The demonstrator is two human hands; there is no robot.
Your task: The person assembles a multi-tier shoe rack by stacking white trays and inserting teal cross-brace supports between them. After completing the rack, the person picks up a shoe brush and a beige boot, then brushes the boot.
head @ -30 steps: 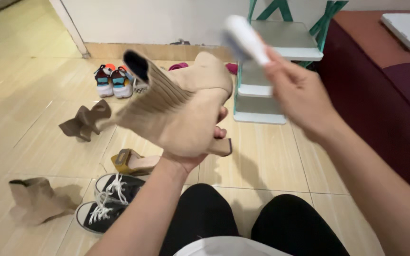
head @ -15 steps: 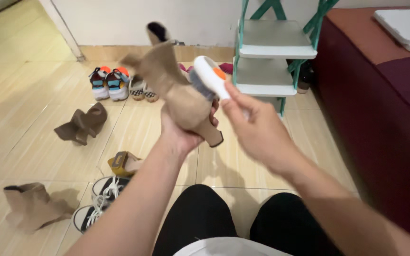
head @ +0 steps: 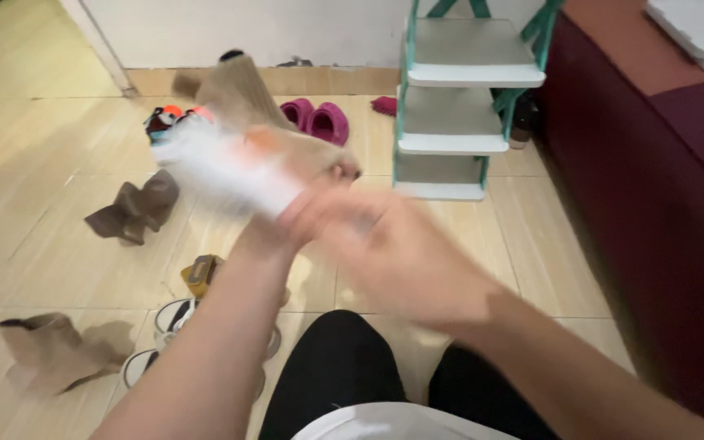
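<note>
My left hand (head: 264,236) holds a beige ribbed sock boot (head: 242,102) up over the floor, its shaft pointing away toward the wall. My right hand (head: 368,244) crosses in front of it, blurred by motion, gripping a white brush with an orange patch (head: 226,171) that sweeps across the boot's side. The left hand is mostly hidden behind the right hand and the brush.
On the tiled floor lie a brown heeled shoe (head: 130,210), a beige ankle boot (head: 46,349), a mustard sandal (head: 201,275), black sneakers (head: 169,334), pink clogs (head: 318,118) and small colourful shoes (head: 165,118). A teal and white shoe rack (head: 458,106) stands beside a maroon couch (head: 662,204).
The brush has swept from the boot's right side across to its left, now blurred. The boot has tilted further away and lower, and the pink clogs have come into view.
</note>
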